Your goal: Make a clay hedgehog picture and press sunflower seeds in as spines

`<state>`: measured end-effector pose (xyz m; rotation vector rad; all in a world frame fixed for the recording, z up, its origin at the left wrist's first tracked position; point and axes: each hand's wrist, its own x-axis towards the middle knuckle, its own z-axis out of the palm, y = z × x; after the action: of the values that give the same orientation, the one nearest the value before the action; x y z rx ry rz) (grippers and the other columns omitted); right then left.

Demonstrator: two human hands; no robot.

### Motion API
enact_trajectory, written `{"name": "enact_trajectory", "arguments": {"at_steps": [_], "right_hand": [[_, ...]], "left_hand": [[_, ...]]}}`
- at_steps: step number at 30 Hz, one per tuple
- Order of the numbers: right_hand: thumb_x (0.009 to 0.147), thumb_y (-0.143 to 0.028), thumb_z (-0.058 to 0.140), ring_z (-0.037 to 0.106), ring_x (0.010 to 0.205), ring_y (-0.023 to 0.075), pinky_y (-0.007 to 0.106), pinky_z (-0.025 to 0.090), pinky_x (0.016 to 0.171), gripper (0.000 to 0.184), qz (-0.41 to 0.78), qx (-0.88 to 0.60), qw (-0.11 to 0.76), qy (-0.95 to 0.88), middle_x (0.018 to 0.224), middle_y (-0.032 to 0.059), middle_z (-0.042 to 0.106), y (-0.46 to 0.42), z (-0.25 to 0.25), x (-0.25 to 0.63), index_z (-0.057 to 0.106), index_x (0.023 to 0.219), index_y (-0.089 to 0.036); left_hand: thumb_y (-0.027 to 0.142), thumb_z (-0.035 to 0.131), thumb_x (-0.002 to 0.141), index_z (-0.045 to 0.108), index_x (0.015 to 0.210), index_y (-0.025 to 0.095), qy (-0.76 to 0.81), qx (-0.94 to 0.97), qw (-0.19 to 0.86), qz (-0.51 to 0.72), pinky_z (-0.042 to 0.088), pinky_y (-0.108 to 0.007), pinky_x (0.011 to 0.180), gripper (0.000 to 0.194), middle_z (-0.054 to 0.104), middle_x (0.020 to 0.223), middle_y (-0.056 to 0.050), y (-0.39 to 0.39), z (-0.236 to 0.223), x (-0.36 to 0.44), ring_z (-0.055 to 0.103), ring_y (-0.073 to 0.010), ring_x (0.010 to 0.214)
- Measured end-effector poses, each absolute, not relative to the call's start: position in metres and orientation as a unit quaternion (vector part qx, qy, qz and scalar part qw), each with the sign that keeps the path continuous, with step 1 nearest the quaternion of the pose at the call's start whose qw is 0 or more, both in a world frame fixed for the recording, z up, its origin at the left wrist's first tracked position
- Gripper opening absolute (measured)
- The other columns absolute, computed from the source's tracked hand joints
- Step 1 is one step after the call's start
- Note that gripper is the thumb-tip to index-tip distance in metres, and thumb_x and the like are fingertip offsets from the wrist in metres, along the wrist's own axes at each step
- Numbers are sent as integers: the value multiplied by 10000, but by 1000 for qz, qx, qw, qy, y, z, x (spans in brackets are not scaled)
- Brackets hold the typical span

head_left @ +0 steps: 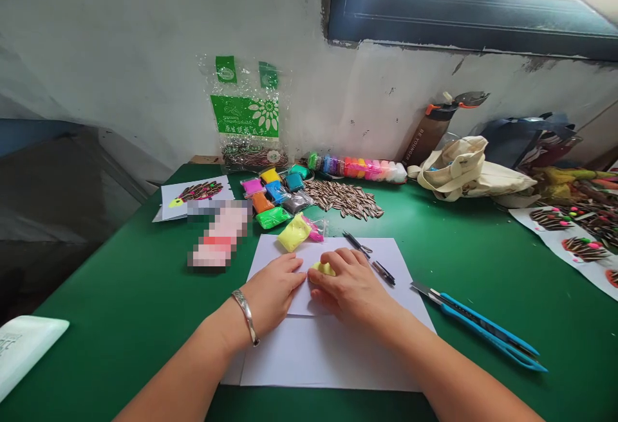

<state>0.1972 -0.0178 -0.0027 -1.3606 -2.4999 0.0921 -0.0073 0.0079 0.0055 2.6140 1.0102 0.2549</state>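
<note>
A small lump of soft yellow clay lies on a folded or smaller white sheet, partly covered by the fingers above it. My right hand bends over the clay, its fingers curled and pressing on it. My left hand, with a silver bangle at the wrist, rests flat on the paper, fingers stretched toward the clay. Beneath both hands are larger white sheets of paper. Just beyond them lies a packet of yellow clay, with a pink packet beside it. Two dark pens lie on the paper's right side.
Several coloured clay packets lie behind the paper, near a pile of striped seeds. A seed bag leans on the wall. A blue-handled tool lies right; decorated sheets and a cloth bag are farther out.
</note>
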Motion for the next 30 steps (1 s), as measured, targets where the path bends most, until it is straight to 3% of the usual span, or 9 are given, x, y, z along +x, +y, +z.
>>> {"name": "enact_trajectory", "arguments": {"at_steps": [10,30], "right_hand": [[877,-377,584,481,918,204,342,280,761,150,18,-496,134,-857,995,48,623,-16,-4,198,654,953,-268],[892,-365,560,494,1000,239,387,324,856,221,30,-525,124,-842,1090,81,611,-16,2,210,663,1070,-284]], "left_hand": [[82,446,892,687,971,158,357,917,157,79,484,-390,971,264,625,1088,-123,8,7,-6,553,-254,1098],[84,433,906,680,964,148,356,918,158,75,477,-382,979,261,614,1099,-127,7,6,-7,539,-257,1119]]}}
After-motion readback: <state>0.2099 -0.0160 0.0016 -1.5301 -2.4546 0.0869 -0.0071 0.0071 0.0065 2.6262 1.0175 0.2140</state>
